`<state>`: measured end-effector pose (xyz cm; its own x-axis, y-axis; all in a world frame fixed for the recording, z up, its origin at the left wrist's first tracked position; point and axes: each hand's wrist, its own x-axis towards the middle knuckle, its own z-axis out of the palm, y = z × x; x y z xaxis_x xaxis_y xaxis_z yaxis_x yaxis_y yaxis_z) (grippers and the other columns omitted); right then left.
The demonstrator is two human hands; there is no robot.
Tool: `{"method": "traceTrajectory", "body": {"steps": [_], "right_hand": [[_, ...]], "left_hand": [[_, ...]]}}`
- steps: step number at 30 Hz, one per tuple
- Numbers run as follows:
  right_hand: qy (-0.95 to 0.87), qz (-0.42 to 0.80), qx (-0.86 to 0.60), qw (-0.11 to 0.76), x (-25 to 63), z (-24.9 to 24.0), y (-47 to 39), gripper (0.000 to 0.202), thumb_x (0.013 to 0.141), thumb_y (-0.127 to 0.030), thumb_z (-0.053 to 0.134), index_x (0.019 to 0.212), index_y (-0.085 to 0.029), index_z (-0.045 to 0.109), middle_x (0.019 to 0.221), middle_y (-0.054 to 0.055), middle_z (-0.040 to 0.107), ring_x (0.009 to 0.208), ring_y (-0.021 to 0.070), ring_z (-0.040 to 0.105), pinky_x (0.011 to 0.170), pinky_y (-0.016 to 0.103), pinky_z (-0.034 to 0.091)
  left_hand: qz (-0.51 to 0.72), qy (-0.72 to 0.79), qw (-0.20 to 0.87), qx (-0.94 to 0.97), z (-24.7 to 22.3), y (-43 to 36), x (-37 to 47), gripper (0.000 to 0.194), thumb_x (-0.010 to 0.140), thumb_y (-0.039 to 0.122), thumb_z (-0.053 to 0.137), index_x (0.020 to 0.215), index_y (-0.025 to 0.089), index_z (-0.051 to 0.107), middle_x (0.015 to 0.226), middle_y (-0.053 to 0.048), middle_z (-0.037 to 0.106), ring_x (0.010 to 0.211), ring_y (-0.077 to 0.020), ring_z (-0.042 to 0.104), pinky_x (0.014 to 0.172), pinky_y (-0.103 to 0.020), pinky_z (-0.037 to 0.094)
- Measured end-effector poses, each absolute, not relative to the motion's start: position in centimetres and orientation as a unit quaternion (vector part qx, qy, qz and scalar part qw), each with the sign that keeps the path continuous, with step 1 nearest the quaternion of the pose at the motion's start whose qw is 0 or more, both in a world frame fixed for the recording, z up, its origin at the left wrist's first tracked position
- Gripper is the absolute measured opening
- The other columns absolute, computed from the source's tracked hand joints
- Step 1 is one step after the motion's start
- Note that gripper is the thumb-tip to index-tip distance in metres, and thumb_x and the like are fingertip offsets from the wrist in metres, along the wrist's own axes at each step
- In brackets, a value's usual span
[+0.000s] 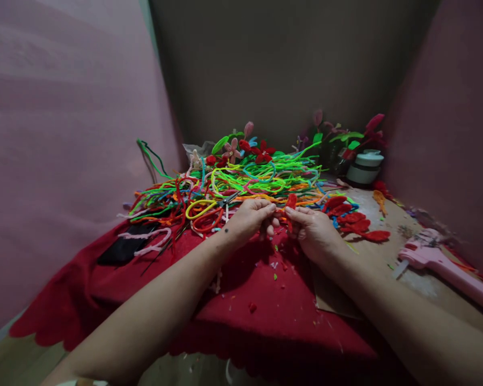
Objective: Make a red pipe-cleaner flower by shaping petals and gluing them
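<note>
Between the thumb and fingers of my right hand [312, 228] is a red fuzzy pipe-cleaner petal [292, 201], held upright. My left hand [255, 217] is closed in a pinch just left of it; anything between those fingertips is too small to make out. Beyond both hands spreads a heap of loose pipe cleaners [261, 179] in green, yellow, orange, red and other colours. Several finished red petals [354, 221] lie to the right of my right hand. Dark metal blades [228, 200], apparently scissors, rest in the heap near my left hand.
A red cloth [265, 300] with scraps covers the table front. At left lies a black phone [123, 245]. To the right are a pink glue gun [434, 254] on cardboard [386, 214] and a lidded jar [364, 166]. Pipe-cleaner flowers [231, 150] stand behind; walls enclose both sides.
</note>
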<state>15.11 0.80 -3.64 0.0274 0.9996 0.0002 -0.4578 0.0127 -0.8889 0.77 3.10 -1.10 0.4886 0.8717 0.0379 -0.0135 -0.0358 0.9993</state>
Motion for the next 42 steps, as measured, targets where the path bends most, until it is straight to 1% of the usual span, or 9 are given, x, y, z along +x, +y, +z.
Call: {"method": "traceTrajectory", "body": {"steps": [5,9,13,20,25,30,34,38,42], "right_hand": [[-0.338,0.606,-0.363,0.622,14.9,-3.4,0.7,0.024,0.052,-0.02,0.077,0.057,-0.015,0.054,0.047,-0.004,0.049,0.041,0.0062,0.037,0.04,0.022,0.023],[-0.364,0.598,-0.368,0.611,15.0,-3.7,0.8,0.024,0.054,-0.025,0.076,0.059,-0.015,0.055,0.047,-0.005,0.049,0.041,0.006,0.037,0.04,0.022,0.024],[-0.385,0.558,-0.41,0.611,15.0,-3.9,0.7,0.03,0.054,-0.03,0.077,0.053,-0.017,0.05,0.043,-0.006,0.045,0.038,0.0054,0.035,0.04,0.022,0.023],[-0.415,0.523,-0.439,0.601,14.6,-3.4,0.1,0.032,0.057,-0.034,0.073,0.052,-0.018,0.046,0.041,-0.007,0.042,0.037,0.0054,0.031,0.039,0.023,0.019],[-0.414,0.535,-0.417,0.607,14.7,-3.6,0.5,0.028,0.059,-0.034,0.072,0.056,-0.017,0.051,0.044,-0.006,0.044,0.04,0.0057,0.033,0.042,0.023,0.022],[-0.426,0.516,-0.421,0.612,15.1,-3.5,0.8,0.023,0.061,-0.032,0.071,0.059,-0.015,0.055,0.049,-0.004,0.049,0.044,0.0062,0.037,0.044,0.023,0.024],[-0.412,0.537,-0.41,0.612,15.0,-3.1,0.4,0.022,0.059,-0.029,0.071,0.056,-0.016,0.054,0.047,-0.005,0.045,0.042,0.0057,0.035,0.043,0.023,0.023],[-0.408,0.546,-0.411,0.605,14.8,-3.1,0.2,0.02,0.06,-0.026,0.069,0.053,-0.016,0.053,0.043,-0.006,0.043,0.04,0.006,0.034,0.041,0.023,0.023],[-0.398,0.545,-0.421,0.606,14.9,-3.4,0.4,0.022,0.061,-0.024,0.067,0.049,-0.017,0.049,0.039,-0.006,0.04,0.037,0.0064,0.032,0.039,0.023,0.022]], "left_hand": [[0.365,0.368,0.606,0.603,-1.2,3.0,0.6,0.029,0.08,0.039,0.057,0.072,0.011,0.056,0.06,-0.001,0.058,0.037,-0.0053,0.048,0.031,-0.016,0.033],[0.298,0.365,0.59,0.656,-1.6,2.7,0.8,0.018,0.073,0.029,0.063,0.069,0.012,0.057,0.048,0.002,0.053,0.033,-0.005,0.042,0.032,-0.017,0.03],[0.321,0.377,0.539,0.682,-1.6,2.4,1.2,0.017,0.07,0.019,0.06,0.059,0.013,0.05,0.042,0.006,0.045,0.033,-0.003,0.037,0.034,-0.015,0.027],[0.243,0.325,0.687,0.603,-1.2,3.0,0.3,0.015,0.068,0.02,0.064,0.068,0.015,0.049,0.051,0.006,0.047,0.033,-0.0016,0.026,0.03,-0.015,0.025],[0.235,0.333,0.684,0.605,-1.2,3.3,0.0,0.015,0.068,0.02,0.064,0.069,0.016,0.049,0.053,0.006,0.047,0.033,-0.0019,0.027,0.029,-0.016,0.026],[0.335,0.385,0.524,0.682,-0.5,2.6,0.5,0.017,0.074,0.029,0.06,0.071,0.014,0.053,0.055,0.004,0.051,0.037,-0.0034,0.039,0.034,-0.016,0.028],[0.4,0.371,0.442,0.712,-0.4,2.4,1.0,0.01,0.071,0.02,0.062,0.074,0.012,0.056,0.058,0.004,0.052,0.044,-0.004,0.042,0.044,-0.017,0.035],[0.434,0.337,0.275,0.789,-1.2,2.8,1.0,0.005,0.076,0.015,0.057,0.071,0.014,0.058,0.064,0.001,0.057,0.059,-0.0082,0.051,0.058,-0.021,0.041],[0.416,0.316,0.136,0.842,-1.7,3.1,0.7,0.008,0.078,0.011,0.053,0.074,0.015,0.059,0.07,-0.002,0.061,0.065,-0.0107,0.054,0.065,-0.023,0.042]]}}
